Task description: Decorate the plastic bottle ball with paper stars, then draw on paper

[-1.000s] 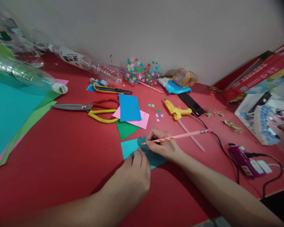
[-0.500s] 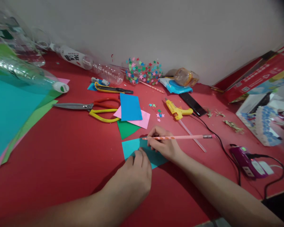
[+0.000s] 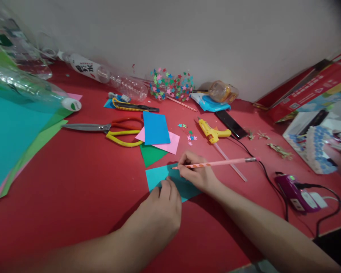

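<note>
My right hand [image 3: 194,170] is closed around a pink pencil [image 3: 216,163] in a writing grip. The pencil slants low over a turquoise sheet of paper [image 3: 156,176], its tip at the sheet's upper edge. Bent and close together, the fingers of my left hand [image 3: 165,206] hold the same sheet down on the table; the thumb is hidden. Just beyond the sheet lie a green paper piece [image 3: 152,154], a pink piece [image 3: 174,143] and a blue piece [image 3: 157,128], overlapping one another.
Scissors [image 3: 99,129] and a yellow box cutter [image 3: 133,106] lie at the left. A yellow glue gun [image 3: 213,132], a phone [image 3: 231,124] and a purple power adapter [image 3: 298,193] are on the right. Plastic bottles [image 3: 85,68] and a star-covered clear container [image 3: 170,85] line the wall.
The pencil has tilted slightly, its eraser end higher and its tip a little lower on the turquoise sheet. My left hand stays in place.
</note>
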